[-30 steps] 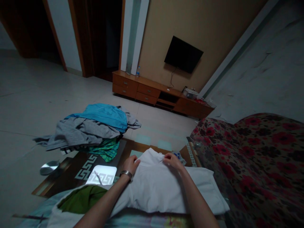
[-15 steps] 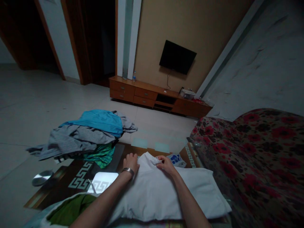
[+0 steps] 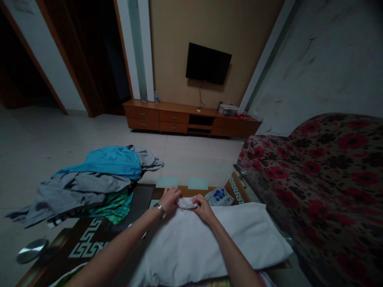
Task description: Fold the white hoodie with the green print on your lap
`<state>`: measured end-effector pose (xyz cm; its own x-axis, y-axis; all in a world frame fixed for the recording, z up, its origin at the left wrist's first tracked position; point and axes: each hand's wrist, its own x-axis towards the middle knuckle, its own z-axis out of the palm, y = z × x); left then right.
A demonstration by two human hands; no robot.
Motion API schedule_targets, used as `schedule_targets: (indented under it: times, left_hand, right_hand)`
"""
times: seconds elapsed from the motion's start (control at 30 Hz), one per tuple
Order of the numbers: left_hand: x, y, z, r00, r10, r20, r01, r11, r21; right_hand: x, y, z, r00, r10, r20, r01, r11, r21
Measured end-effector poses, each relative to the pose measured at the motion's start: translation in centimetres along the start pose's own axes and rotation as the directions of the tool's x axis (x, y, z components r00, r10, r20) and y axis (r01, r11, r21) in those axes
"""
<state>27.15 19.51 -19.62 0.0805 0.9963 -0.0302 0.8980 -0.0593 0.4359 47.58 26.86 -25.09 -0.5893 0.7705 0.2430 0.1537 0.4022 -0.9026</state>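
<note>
A white shirt [image 3: 188, 243] is spread over the table in front of me, one broad part reaching out to the right. My left hand [image 3: 171, 198] has its fingers closed on the left end of the collar-like edge at the top. At the right end of that edge, my right hand [image 3: 203, 208] pinches the cloth between thumb and fingers. Between the two hands the edge is bunched and folded over. My forearms cover parts of the shirt, and its lower side runs out of view.
A clothes pile with a blue top [image 3: 112, 161], grey garment [image 3: 80, 187] and green cloth [image 3: 115, 205] lies left on the glass-topped table [image 3: 89, 239]. A plastic bag [image 3: 220, 196] sits beyond the shirt. A flowered sofa [image 3: 323, 159] stands right; a TV cabinet [image 3: 173, 115] is at the wall.
The collar-like edge, peaked before, is now lower and folded flatter between my hands. Both hands keep their hold. The view has shifted, showing less of the green cloth at bottom left.
</note>
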Motion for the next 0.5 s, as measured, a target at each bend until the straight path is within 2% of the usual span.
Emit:
schedule_targets:
  times: [0.13,0.27,0.4,0.5]
  left_hand:
    - [-0.5,-0.1,-0.8,1.0,-0.024,0.004,0.024,0.999,-0.026]
    - [0.2,-1.2,-0.5,0.99,-0.142,-0.007,0.141,0.986,-0.088]
    - [1.0,-2.6,0.4,0.968,-0.248,0.03,0.249,0.944,-0.216]
    - [1.2,-3.2,1.0,0.953,-0.303,0.012,0.291,0.905,-0.309]
  right_hand:
    - [-0.1,-0.5,-0.6,0.996,0.088,0.002,-0.088,0.994,0.061]
    - [-0.1,-1.2,-0.8,0.981,0.193,-0.004,-0.191,0.971,0.142]
    - [0.0,-0.9,-0.2,0.967,0.242,-0.077,-0.223,0.955,0.194]
    - [0.1,-0.1,0.3,0.958,0.258,-0.124,-0.229,0.951,0.209]
